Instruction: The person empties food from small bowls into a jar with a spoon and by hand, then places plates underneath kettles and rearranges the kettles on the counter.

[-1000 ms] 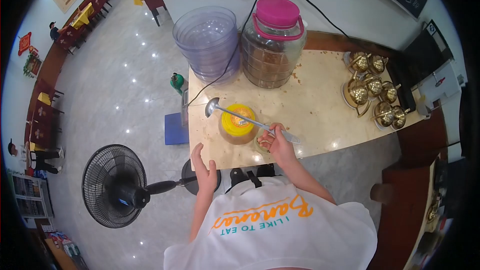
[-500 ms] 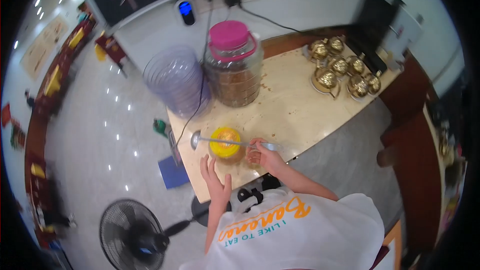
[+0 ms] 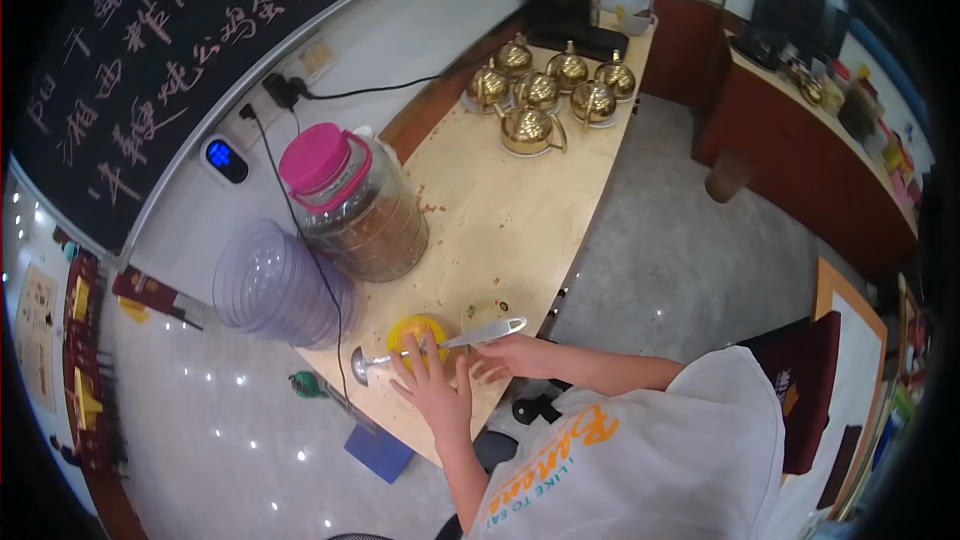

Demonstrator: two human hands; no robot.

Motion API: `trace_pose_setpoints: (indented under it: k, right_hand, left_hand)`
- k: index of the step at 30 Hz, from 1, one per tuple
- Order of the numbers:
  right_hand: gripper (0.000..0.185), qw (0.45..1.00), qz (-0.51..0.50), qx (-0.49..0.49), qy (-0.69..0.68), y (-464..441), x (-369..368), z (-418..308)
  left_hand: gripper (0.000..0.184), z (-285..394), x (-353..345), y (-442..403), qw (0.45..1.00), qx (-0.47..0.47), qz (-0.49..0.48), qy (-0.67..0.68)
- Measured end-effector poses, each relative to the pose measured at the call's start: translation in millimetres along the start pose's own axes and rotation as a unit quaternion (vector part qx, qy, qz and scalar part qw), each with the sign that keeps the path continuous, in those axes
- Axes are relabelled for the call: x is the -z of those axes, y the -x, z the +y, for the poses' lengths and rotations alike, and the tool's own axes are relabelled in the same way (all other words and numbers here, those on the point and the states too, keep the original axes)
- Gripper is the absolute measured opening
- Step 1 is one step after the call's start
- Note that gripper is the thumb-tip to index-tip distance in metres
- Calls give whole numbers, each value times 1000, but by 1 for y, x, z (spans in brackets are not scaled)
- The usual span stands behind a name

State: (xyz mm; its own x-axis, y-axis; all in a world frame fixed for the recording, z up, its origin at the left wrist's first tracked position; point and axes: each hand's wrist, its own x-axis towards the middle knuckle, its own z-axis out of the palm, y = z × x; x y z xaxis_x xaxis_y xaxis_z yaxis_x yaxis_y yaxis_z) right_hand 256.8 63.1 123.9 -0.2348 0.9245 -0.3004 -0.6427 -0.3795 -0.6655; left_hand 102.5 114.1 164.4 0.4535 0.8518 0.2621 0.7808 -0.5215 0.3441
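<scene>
Holding the metal ladle [image 3: 462, 339] in the right grip [image 3: 515, 357], slanting it across the yellow-lidded jar [image 3: 415, 324] on the counter [image 3: 500, 210]; spreading the left grip [image 3: 440, 400] wide over that lid, perhaps touching, hard to tell! Having the ladle in hand already, yet seeing the yellow lid on, finding the pink-lidded jar [image 3: 375, 235] capped too, and making out nothing clearly in the ladle's bowl.

On the table [image 3: 500, 210], 7 teapots [image 3: 536, 92] stand toward the far right end; the big jar [image 3: 375, 230] lines the wall edge, the tub [image 3: 265, 280] left of it at the corner. Near the left edge, the ladle [image 3: 487, 332] spans above the small jar [image 3: 408, 324].
</scene>
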Motion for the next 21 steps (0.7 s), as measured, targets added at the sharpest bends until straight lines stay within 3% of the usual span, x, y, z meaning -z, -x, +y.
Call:
trace_pose_setpoints:
  k: [2,8,12,14,16,19,21]
  right_hand:
    - [41,999,16,-14,34,15,8,3]
    - [36,972,217,-87,37,52,66,32]
    - [33,929,345,44,128,77,126,54]
    - [37,796,436,50,417,97,185,85]
    - [47,651,447,47,613,138,267,142]
    - [44,664,489,-187,534,219,308,190]
    - [44,669,506,-264,477,236,318,197]
  left_hand:
    - [54,-1,2,1,1000,-4,-8,6]
    - [56,-8,4,1,996,-53,36,60]
    - [56,-5,5,-2,994,-58,55,79]
    - [55,-4,5,-1,992,-57,71,89]
    - [55,-2,4,3,989,-63,98,93]
    - [57,2,7,19,985,-45,121,113]
    - [61,3,6,34,983,-41,145,105]
